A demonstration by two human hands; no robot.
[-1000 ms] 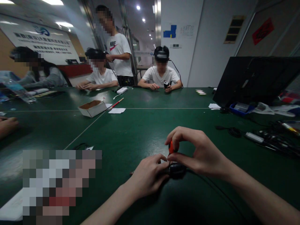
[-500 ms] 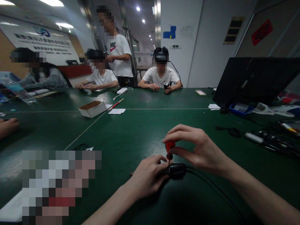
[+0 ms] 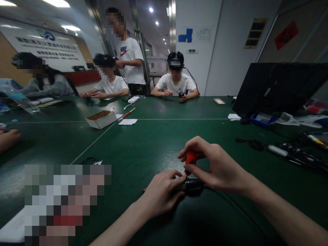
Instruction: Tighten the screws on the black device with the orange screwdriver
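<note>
My right hand [image 3: 214, 164] is closed round the red handle of a small screwdriver [image 3: 191, 158], thumb on the near side and fingers curled over the top. The screwdriver stands tilted, its lower end over a black corded tool [image 3: 194, 186] on the table. My left hand [image 3: 165, 189] is closed on that tool and holds it down; most of the tool's length is under the palm and fingers. Its cable runs off to the right behind my right wrist. The screwdriver's tip is hidden near my left fingertips, so I cannot tell whether it touches a screw.
On the green table [image 3: 153, 143] are an open cardboard box [image 3: 101, 119], a paper slip [image 3: 128, 121] and a red pencil-like stick [image 3: 128, 112]. A black monitor [image 3: 282, 89] and tangled cables [image 3: 302, 152] lie rightward. Several people sit or stand beyond; another person's hand [image 3: 9, 139] rests at left.
My right hand has rolled, and the screwdriver's handle now leans a little to the right and shows more of its red side. My left hand and the black tool stay in place.
</note>
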